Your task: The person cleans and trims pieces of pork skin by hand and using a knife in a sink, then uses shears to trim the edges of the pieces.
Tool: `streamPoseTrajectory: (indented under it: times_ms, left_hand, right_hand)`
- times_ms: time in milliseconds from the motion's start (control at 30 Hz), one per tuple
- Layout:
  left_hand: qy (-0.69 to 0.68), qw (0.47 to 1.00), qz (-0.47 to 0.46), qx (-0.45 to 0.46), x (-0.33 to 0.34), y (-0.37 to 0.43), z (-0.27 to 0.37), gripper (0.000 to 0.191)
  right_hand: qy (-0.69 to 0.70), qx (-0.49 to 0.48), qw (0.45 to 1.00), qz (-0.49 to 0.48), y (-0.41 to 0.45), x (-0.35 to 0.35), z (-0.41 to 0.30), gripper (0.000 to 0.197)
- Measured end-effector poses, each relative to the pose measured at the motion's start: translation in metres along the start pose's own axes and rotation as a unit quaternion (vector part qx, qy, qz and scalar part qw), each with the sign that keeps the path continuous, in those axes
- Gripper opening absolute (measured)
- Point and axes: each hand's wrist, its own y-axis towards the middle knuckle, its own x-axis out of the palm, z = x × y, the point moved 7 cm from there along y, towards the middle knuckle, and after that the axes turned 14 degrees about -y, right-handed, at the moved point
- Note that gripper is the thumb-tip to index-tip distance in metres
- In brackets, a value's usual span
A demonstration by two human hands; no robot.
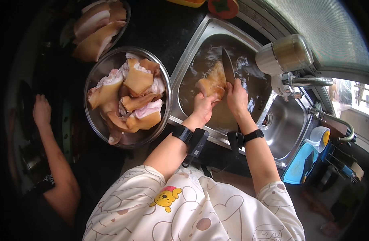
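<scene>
In the larger basin of a stainless steel sink [184, 67], cloudy brown water [229, 117] surrounds a piece of skin-on meat [210, 84]. My left hand [203, 107] grips this piece at its near end, and its far end lies in the water. A kitchen knife [228, 64] is in my right hand [237, 95], its blade pointing away from me along the meat's right side. Whether the blade touches the skin I cannot tell. To the left, a metal bowl [91, 125] holds several pieces of similar meat [139, 78] with yellowish skin and white fat.
Another bowl with meat slabs [94, 30] stands at the far left. A bare arm [56, 153] of another person reaches in at left. Right of the sink are a smaller basin [285, 123], a faucet [311, 81] with a filter housing [284, 54], and a blue tray [300, 165].
</scene>
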Motion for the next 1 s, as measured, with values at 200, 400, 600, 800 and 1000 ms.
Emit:
streamPoseTrajectory:
  times_ms: [200, 400, 600, 800, 1000]
  left_hand:
    - [-0.009, 1.0, 0.02, -0.009, -0.011, 0.006, -0.002, 0.026]
    - [0.06, 0.994, 0.089, -0.004, -0.029, 0.016, 0.0, 0.019]
    - [0.039, 0.994, 0.09, 0.038, -0.02, 0.012, 0.001, 0.018]
    - [-0.01, 0.996, 0.088, -0.019, -0.032, 0.017, -0.006, 0.023]
    - [-0.01, 0.998, 0.063, 0.015, -0.02, 0.015, 0.001, 0.021]
  right_hand:
    - [0.004, -0.062, 0.998, -0.02, -0.007, 0.022, -0.012, 0.022]
    - [-0.011, -0.118, 0.993, -0.004, -0.021, 0.027, -0.032, 0.02]
    - [-0.034, -0.108, 0.992, 0.05, -0.002, 0.021, -0.009, 0.02]
    - [-0.008, -0.101, 0.994, 0.035, -0.005, 0.029, -0.017, 0.02]
    - [0.065, -0.042, 0.995, 0.057, -0.004, 0.016, -0.016, 0.022]
